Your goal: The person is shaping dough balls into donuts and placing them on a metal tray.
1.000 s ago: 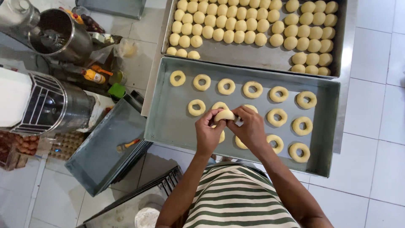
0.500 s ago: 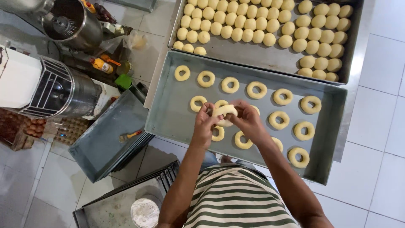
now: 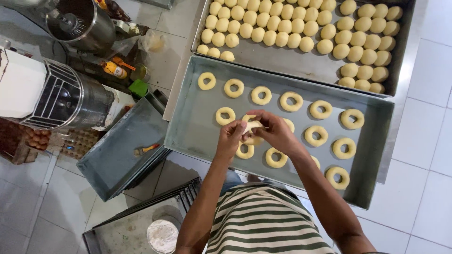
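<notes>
My left hand and my right hand meet over a grey metal tray, and both pinch one pale piece of dough between the fingertips. Several ring-shaped dough pieces lie in rows on that tray, some partly hidden under my hands. Behind it, a second tray holds many round dough balls.
A stack of empty grey trays sits at the left. A tray with a bowl of white flour is at the bottom left. A steel mixer bowl, a caged machine, bottles and egg cartons stand further left. White floor tiles lie on the right.
The view has shifted slightly. My hands stay together over the tray and keep working the same dough piece, with the fingers turned a little.
</notes>
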